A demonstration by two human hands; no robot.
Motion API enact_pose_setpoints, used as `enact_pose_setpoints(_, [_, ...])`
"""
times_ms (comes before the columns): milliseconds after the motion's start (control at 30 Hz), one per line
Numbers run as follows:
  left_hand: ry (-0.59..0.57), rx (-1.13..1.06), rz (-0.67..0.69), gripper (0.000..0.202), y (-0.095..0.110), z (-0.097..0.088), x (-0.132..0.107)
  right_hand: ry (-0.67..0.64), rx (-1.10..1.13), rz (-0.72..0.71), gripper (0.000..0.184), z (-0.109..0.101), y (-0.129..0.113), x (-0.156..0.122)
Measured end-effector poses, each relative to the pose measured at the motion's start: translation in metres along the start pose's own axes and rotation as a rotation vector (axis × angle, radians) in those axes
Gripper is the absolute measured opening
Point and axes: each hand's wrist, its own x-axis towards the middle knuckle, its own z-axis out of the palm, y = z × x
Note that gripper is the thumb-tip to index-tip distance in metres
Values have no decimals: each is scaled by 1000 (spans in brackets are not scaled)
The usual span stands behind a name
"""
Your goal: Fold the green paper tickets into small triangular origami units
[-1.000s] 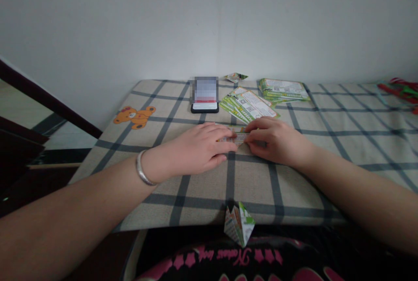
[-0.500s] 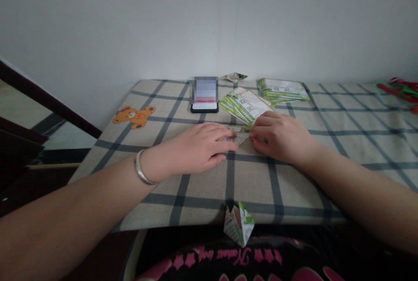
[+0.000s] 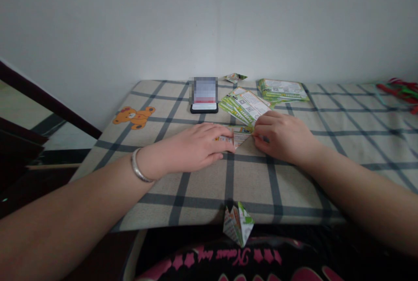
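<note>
One folded paper — left hand atop, right hand at its tip.

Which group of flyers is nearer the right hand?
The fanned flyers, beside the right hand; the stacked flyers lie farther back, near the wall.

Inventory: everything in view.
Wall: 1, pale grey, back
Table: 1, checked beige, centre
Phone: 1, black, table back
Fanned leaflets: several, green-white, centre
Leaflet stack: 1, green-white, back right
Folded papers: 2, green-white, far and near edges
Pointed paper: 1, whitish, before fanned leaflets
Bear print: 1, orange, table left
Bundle: 1, red-green, far right
Bar: 1, dark, left
Fabric: 1, black-pink, bottom
Bracelet: 1, silver, left
Left hand: 1, over pointed paper
Right hand: 1, at its tip
</note>
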Motion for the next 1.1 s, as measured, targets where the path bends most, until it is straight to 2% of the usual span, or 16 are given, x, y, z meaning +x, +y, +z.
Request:
enact_pose_setpoints(267, [-1, -37, 25, 28, 2, -4, 1, 25, -11, -46, 21, 4, 1, -1])
enact_pose_setpoints(500, [55, -20, 90, 25, -4, 0, 2, 42, 26, -114, 22, 6, 2, 0])
enact_pose_setpoints(700, [117, -31, 32, 30, -4, 3, 3, 48, 28, -122, 24, 7, 3, -1])
enact_pose_setpoints(933, [118, 12, 4, 23, -2, 7, 7, 15, -55, -153, 22, 5, -1, 3])
enact_pose_setpoints(1100, [98, 94, -22, 21, 1, 5, 8, 44, -150, -179, 22, 3, -4, 4])
